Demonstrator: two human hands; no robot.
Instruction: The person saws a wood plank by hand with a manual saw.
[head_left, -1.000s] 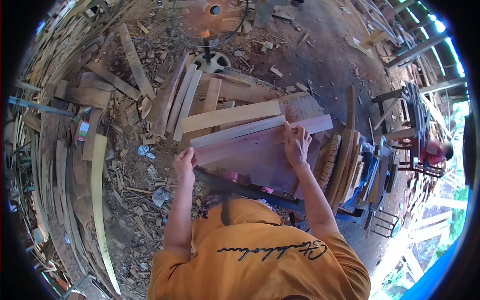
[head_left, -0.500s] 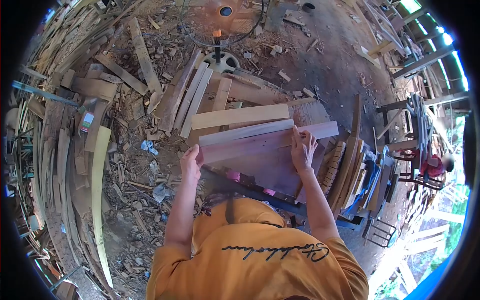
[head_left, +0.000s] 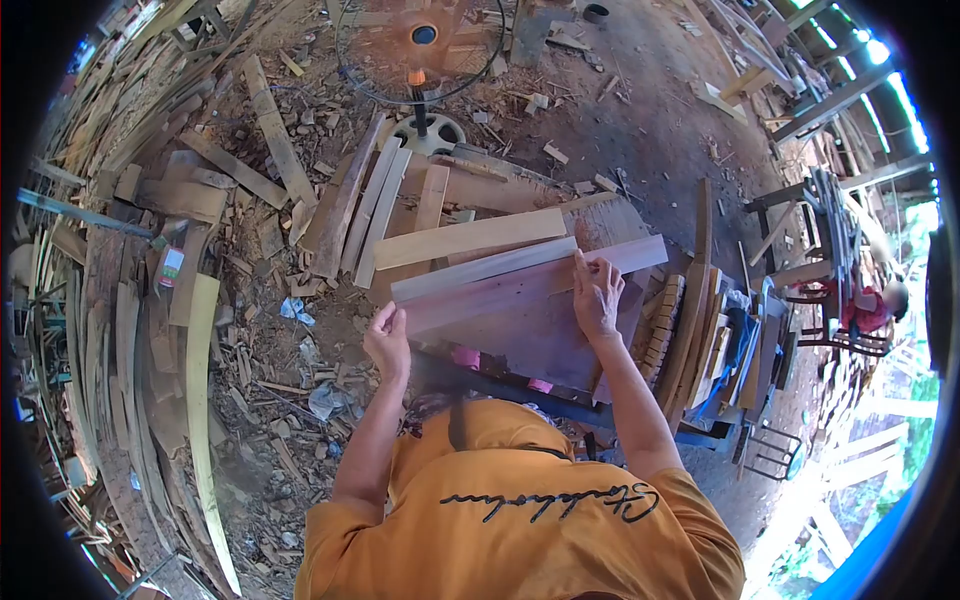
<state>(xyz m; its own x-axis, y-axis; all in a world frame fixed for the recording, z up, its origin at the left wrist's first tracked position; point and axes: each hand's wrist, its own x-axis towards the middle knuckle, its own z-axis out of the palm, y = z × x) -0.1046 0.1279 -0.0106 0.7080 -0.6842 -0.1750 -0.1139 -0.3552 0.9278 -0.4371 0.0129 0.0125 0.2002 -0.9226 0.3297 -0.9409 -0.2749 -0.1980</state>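
Observation:
A reddish-brown wooden plank (head_left: 500, 295) lies slantwise across the low work surface in front of me. My left hand (head_left: 387, 340) is at its left end, with thumb and fingers closed together at the edge. Farther right, my right hand (head_left: 598, 298) grips the same plank, its index finger stretched along the top and the other fingers bent. Close along the plank's far side is a narrower pale strip (head_left: 480, 269), its right end near my right fingertips. A light-coloured board (head_left: 470, 238) lies just beyond it.
A round fan (head_left: 424, 36) stands ahead on its base. Long boards (head_left: 378, 205) lie left of the work surface (head_left: 545, 345). Stacked wood pieces (head_left: 695, 330) stand to the right. Scraps cover the ground; a long yellowish board (head_left: 202, 400) lies left. A person in red (head_left: 868, 308) sits far right.
My left hand has shifted slightly towards me at the plank's left end. The right hand stays on the plank. The whole view has moved a little.

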